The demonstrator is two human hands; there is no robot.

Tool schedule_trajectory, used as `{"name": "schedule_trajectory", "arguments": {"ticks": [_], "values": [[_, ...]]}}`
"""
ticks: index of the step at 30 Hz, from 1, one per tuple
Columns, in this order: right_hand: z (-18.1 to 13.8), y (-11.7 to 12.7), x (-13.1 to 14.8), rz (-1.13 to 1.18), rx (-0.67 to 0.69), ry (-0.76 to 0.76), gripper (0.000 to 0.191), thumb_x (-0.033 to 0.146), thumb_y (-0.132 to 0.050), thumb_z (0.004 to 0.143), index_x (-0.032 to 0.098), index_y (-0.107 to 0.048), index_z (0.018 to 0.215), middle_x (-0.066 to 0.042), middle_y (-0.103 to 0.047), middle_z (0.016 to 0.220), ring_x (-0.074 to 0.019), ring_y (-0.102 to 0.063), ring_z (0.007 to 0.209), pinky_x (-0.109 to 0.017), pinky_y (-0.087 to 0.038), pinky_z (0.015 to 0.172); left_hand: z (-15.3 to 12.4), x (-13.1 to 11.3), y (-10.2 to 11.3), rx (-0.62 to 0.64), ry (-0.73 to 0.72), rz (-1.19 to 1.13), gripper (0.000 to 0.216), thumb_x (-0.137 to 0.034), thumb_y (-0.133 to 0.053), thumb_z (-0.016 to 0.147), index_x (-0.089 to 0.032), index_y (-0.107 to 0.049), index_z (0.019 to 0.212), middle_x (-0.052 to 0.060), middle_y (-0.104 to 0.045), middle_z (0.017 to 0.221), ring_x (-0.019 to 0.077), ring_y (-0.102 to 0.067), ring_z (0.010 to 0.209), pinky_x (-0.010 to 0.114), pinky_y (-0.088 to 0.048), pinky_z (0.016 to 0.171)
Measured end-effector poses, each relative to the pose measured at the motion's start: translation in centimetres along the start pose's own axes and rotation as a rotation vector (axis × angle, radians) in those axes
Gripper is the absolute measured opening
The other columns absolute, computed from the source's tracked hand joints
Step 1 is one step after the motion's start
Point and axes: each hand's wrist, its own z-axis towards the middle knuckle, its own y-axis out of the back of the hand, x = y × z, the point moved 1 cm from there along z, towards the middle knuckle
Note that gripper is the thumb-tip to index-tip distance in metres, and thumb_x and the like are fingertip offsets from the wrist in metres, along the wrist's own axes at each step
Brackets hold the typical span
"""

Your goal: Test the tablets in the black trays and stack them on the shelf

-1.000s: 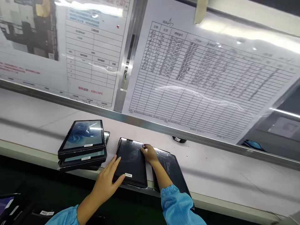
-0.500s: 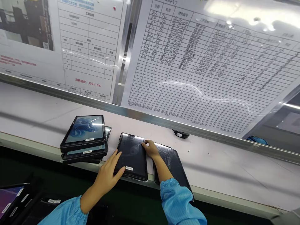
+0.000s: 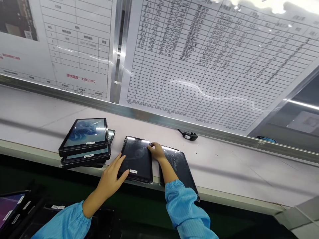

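Note:
A dark-screened tablet (image 3: pixel 138 156) lies on the white shelf (image 3: pixel 224 166) in front of me. My left hand (image 3: pixel 112 177) grips its near left edge, thumb on the screen by a small white label. My right hand (image 3: pixel 156 151) holds its far right corner, fingers curled over the edge. Under my right forearm lies a second dark tablet (image 3: pixel 180 166). To the left sits a stack of tablets (image 3: pixel 84 144), the top one lit with a blue picture.
A small black device with a cable (image 3: pixel 189 135) rests by the metal rail (image 3: pixel 174 122). Behind the rail hang laminated sheets, a handwritten table (image 3: pixel 211 59) and a work instruction (image 3: pixel 62 49). More tablets (image 3: pixel 12 209) lie below the shelf at lower left.
The view has tilted down and shifted; both hands stay on the dark tablet in much the same grip.

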Motion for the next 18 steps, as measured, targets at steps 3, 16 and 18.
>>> {"name": "schedule_trajectory", "arguments": {"ticks": [3,16,18], "values": [[-0.04,-0.01,-0.01,0.005,0.0,-0.002,0.017,0.03,-0.058,0.089,0.016,-0.067,0.087,-0.011,-0.069,0.114,-0.0235,-0.059,0.114,-0.033,-0.04,0.1,0.01,-0.08,0.11,0.0,0.002,-0.003,0.055,-0.046,-0.046,0.097,-0.023,-0.044,0.147,0.011,-0.044,0.153,0.0297,-0.048,0.136,0.048,-0.049,0.107],[-0.09,-0.15,-0.13,0.011,0.002,-0.015,0.017,0.032,-0.058,0.088,0.017,-0.067,0.089,-0.009,-0.069,0.114,-0.0222,-0.058,0.113,-0.032,-0.041,0.098,-0.08,0.11,-0.02,0.025,0.018,-0.007,0.056,-0.048,-0.044,0.098,-0.022,-0.042,0.147,0.012,-0.041,0.155,0.0291,-0.045,0.138,0.049,-0.047,0.109],[-0.13,-0.11,-0.11,0.008,0.005,-0.018,0.017,0.032,-0.057,0.088,0.017,-0.067,0.089,-0.009,-0.069,0.113,-0.0223,-0.058,0.112,-0.032,-0.042,0.097,-0.09,0.13,-0.04,0.027,0.018,-0.004,0.056,-0.048,-0.044,0.098,-0.021,-0.042,0.147,0.012,-0.041,0.155,0.0288,-0.045,0.139,0.049,-0.047,0.109]]}}
